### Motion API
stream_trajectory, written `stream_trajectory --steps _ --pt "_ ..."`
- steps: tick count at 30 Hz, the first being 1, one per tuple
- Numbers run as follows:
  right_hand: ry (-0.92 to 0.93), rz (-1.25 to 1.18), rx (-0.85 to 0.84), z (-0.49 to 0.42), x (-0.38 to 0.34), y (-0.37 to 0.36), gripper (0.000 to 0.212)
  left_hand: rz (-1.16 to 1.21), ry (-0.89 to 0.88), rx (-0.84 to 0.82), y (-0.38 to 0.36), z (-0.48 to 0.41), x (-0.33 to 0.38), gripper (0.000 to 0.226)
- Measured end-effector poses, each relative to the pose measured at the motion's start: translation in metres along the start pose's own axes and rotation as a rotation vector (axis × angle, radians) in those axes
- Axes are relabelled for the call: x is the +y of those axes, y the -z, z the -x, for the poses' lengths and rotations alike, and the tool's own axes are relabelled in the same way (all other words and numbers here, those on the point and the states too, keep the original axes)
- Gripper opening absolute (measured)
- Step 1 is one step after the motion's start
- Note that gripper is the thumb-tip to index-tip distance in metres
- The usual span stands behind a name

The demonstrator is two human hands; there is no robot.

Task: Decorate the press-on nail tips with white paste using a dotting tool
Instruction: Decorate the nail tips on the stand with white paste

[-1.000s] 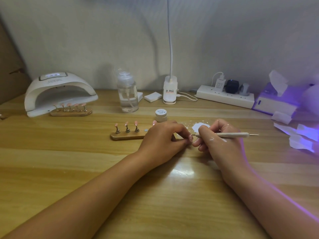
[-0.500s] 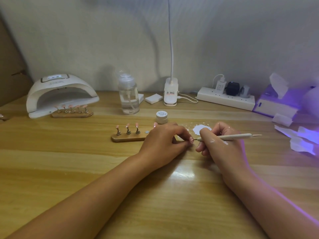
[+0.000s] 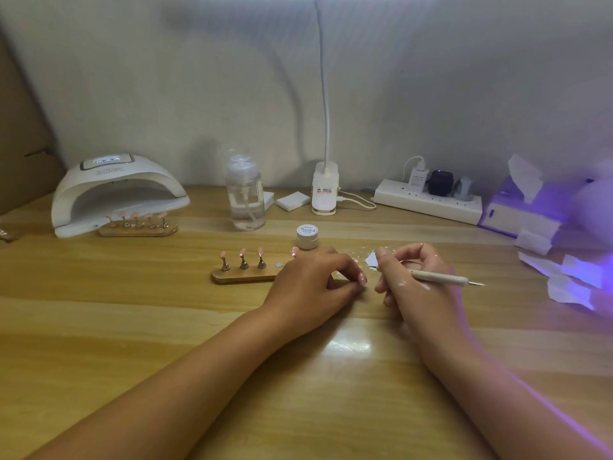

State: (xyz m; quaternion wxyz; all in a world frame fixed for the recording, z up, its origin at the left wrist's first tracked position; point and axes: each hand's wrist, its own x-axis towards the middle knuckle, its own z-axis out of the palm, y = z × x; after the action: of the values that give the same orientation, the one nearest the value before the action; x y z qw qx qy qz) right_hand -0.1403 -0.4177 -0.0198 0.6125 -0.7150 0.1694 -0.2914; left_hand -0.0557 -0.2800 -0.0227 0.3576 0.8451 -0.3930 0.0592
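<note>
On glossy wood table (image 3: 132,327), right fingers (image 3: 386,260) pinch slim dotting tool (image 3: 441,277); left fingers (image 3: 351,265) curled, grip unclear.

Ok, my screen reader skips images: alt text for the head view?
A right hand holds a dotting tool beside a curled left hand on a wooden table; nearby stand pink nail tips on a holder and a small jar.
</note>
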Motion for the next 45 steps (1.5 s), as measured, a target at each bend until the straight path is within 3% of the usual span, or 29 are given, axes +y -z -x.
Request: stream_trajectory --steps 20,25,28,39,45 --pt "-0.020 -0.112 0.044 -0.002 -0.003 0.000 0.020 -0.002 0.000 -0.011 0.001 0.000 0.001 0.015" --pt "0.048 -0.023 0.072 -0.003 0.001 0.001 0.025 0.030 -0.017 -0.013 0.001 0.000 0.000 0.016" --pt "0.048 -0.017 0.118 -0.003 -0.001 0.004 0.018 0.040 -0.021 -0.014 0.001 0.000 0.000 0.019" --pt "-0.026 0.372 0.077 -0.013 0.001 0.017 0.018 0.042 -0.013 -0.019 0.002 0.000 0.001 0.013" --pt "0.108 0.145 0.152 -0.005 -0.009 0.015 0.015 0.024 -0.008 -0.015 0.002 0.000 0.002 0.015"
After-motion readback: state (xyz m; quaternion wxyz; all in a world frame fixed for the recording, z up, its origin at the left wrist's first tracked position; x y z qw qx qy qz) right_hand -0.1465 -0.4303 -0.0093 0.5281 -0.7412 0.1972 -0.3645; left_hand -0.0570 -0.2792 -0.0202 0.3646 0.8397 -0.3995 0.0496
